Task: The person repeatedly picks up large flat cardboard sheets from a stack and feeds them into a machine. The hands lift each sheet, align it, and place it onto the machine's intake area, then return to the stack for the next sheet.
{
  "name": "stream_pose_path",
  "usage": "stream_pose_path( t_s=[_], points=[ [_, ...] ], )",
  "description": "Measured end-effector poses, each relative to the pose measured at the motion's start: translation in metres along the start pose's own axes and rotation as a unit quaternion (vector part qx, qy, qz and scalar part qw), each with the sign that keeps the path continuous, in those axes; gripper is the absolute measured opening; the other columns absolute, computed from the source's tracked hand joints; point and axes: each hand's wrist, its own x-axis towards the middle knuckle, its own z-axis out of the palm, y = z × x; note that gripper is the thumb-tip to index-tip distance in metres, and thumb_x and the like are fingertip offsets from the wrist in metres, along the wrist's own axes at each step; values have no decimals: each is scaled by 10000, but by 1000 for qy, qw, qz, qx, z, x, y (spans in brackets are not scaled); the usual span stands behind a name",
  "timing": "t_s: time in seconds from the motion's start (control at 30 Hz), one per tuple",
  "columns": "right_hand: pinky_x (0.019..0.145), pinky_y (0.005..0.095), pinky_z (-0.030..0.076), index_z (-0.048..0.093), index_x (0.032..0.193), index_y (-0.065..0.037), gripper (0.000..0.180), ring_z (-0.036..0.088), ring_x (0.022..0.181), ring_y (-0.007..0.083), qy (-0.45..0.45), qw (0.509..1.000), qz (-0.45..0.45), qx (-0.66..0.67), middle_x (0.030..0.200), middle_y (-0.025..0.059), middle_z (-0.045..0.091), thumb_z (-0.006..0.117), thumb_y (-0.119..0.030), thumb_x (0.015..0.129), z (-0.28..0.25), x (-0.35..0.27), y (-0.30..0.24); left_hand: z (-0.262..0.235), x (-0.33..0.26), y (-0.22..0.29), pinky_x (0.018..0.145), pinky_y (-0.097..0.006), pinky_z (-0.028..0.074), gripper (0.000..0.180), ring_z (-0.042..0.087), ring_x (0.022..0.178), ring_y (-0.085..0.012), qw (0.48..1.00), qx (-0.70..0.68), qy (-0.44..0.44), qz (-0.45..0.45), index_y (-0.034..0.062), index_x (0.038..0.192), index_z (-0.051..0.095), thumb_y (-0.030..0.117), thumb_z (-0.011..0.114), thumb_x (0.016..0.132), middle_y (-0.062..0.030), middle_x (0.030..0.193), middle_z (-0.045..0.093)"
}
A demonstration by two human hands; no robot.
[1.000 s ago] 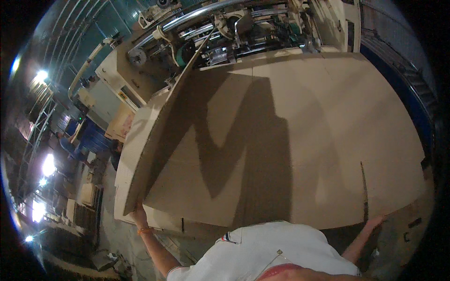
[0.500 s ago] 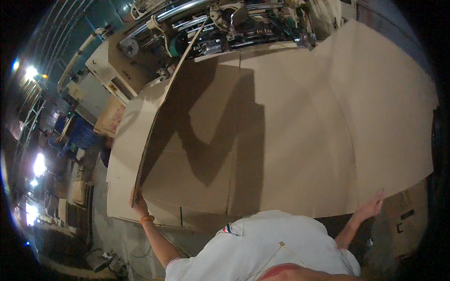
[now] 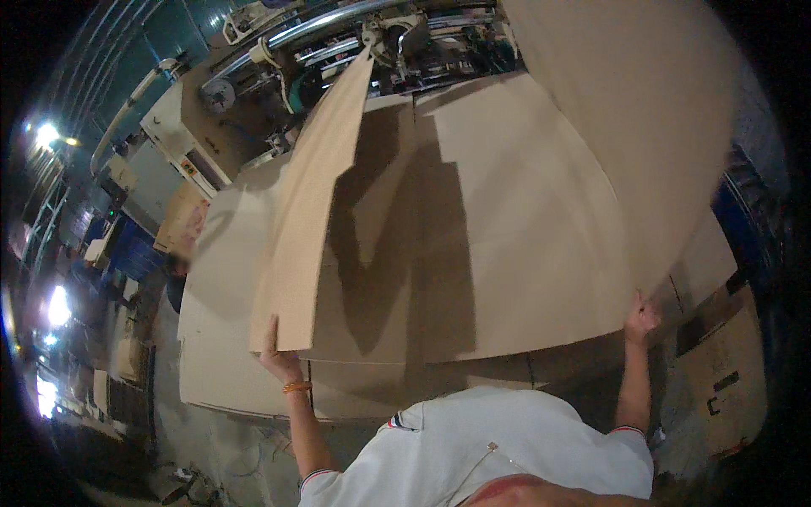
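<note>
A large brown cardboard sheet (image 3: 532,237) spreads in front of me, creased into panels. My left hand (image 3: 281,359) grips the near end of its left panel (image 3: 304,237), which stands up and leans inward over the middle. At the other side my right hand (image 3: 640,319) is closed on the near edge of the right panel (image 3: 650,127), tilted upward and blurred. Shadows of the raised board fall across the middle. Below lies more flat cardboard (image 3: 224,338), its edge showing at the left and along the front.
Beyond the sheet stands a machine with metal rollers (image 3: 329,51) and a pale side housing (image 3: 182,139). A printed cardboard piece (image 3: 743,372) is at the right. Blue crates (image 3: 139,249) and stacked board (image 3: 127,359) lie off to the left, where a partly visible person (image 3: 176,283) is.
The left panel has swung inward with my left hand, showing its outer face. The right panel has risen and turned inward as my right hand moved left and up.
</note>
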Motion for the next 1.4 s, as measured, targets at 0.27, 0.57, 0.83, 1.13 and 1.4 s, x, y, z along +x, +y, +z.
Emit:
stream_pose_path(
  t_s=[0.27,0.57,0.83,1.13,1.4],
  points=[
    [1005,437,423,491,1281,55,507,525,1194,356,-284,958,53,1,1286,224,537,638,-193,864,-3,19,-16,36,-57,52,1033,-423,392,494,557,1210,-274,983,142,-83,81,119,1180,667,-82,579,738,-72,1243,632],
    [1113,526,262,476,1388,-168,760,318,1381,373,-362,904,-187,129,1491,121,371,611,45,671,20,-18,-117,67,-129,0,1040,-454,367,354,577,1168,-249,952,168,-191,172,179,1157,671,86,635,817,-49,1222,640],
    [1101,600,234,481,1384,-217,835,283,1380,423,-437,852,-279,80,1532,83,305,668,19,606,43,-56,-86,60,-146,-12,1080,-529,296,407,551,1171,-259,917,131,-330,181,216,1206,641,125,608,811,-20,1248,612],
    [1073,594,282,555,1295,-186,688,347,1354,392,-421,845,-326,50,1467,57,420,681,-19,639,41,-41,-58,70,-155,-21,1043,-537,347,377,592,1086,-228,929,110,-282,214,232,1125,680,124,669,765,5,1165,639],
    [1038,573,346,637,1181,-148,467,441,1297,361,-319,868,-358,128,1376,48,525,641,-55,724,68,-20,-75,80,-95,-6,999,-507,407,310,627,996,-207,944,107,-204,236,231,1035,703,131,736,744,27,1066,667]
  ],
)
